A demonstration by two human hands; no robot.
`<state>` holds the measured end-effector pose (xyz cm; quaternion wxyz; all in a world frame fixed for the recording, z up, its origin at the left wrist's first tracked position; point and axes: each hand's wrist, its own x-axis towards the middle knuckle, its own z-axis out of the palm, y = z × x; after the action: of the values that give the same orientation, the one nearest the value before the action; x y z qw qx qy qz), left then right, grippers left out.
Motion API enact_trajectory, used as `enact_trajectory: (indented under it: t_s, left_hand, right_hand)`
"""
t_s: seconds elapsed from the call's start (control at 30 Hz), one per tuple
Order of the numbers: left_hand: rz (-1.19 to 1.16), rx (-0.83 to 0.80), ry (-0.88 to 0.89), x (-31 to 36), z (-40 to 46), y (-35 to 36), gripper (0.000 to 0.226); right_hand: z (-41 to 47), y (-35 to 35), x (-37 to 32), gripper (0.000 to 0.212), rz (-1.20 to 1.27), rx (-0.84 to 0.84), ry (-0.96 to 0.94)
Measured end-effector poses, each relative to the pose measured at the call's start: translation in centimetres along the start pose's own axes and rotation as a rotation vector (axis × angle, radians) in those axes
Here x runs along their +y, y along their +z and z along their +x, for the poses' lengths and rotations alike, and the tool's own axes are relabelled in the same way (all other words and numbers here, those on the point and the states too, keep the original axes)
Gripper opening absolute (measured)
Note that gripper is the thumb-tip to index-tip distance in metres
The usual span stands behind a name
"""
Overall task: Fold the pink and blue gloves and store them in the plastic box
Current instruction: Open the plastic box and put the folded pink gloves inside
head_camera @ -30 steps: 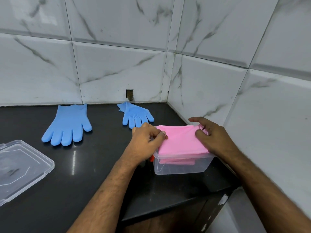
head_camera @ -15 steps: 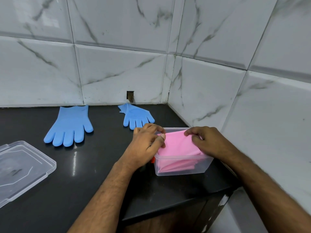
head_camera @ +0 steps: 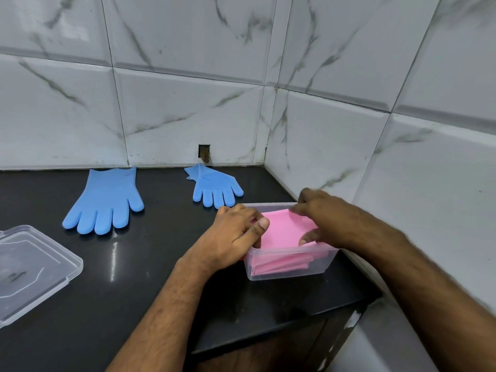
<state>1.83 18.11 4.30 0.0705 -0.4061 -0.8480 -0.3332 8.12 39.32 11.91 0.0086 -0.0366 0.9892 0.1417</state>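
Observation:
A clear plastic box [head_camera: 288, 272] stands on the black counter near the right wall. Folded pink gloves [head_camera: 281, 232] lie inside it, pressed down below the rim. My left hand [head_camera: 236, 234] rests at the box's left rim, with its fingers curled onto the pink gloves. From the right, my right hand [head_camera: 324, 221] reaches over the box, fingers pinching the pink gloves. Two blue gloves lie flat near the back wall: a larger one [head_camera: 107, 202] at the left and another [head_camera: 214, 187] just behind the box.
The box's clear lid [head_camera: 32, 269] lies at the counter's left. Tiled walls close the back and right sides. A small hole [head_camera: 204, 151] sits in the back wall. The counter's front edge [head_camera: 281, 328] runs below the box.
The pink gloves went from lying on top of the box down inside it. Both hands followed, pushing them in.

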Motion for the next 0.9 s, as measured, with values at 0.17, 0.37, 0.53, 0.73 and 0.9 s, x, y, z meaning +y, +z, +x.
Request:
enact_trajectory:
  t_s: [0.17,0.37,0.53,0.73,0.9]
  left_hand:
    - [0.023,-0.023,-0.014,-0.1,0.1,-0.2,0.068]
    - [0.041,-0.104,-0.05,-1.3,1.0,0.0,0.054]
    - [0.02,-0.109,-0.049,-1.6,1.1,0.1,0.052]
    - [0.133,-0.225,-0.085,-0.7,1.8,-0.8,0.051]
    - [0.37,-0.317,-0.14,1.7,3.9,-2.1,0.034]
  right_hand:
    - [1.7,-1.0,0.9,0.063,0.153,-0.286,-0.048]
    - [3.3,-0.8,1.9,0.088,0.24,-0.377,-0.058]
    - [3.2,1.0,1.3,0.087,0.008,-0.275,-0.078]
    - [3.2,1.6,1.0,0.073,0.035,-0.263,-0.001]
    - [2.9,1.1,0.7,0.081,0.024,-0.28,-0.004]
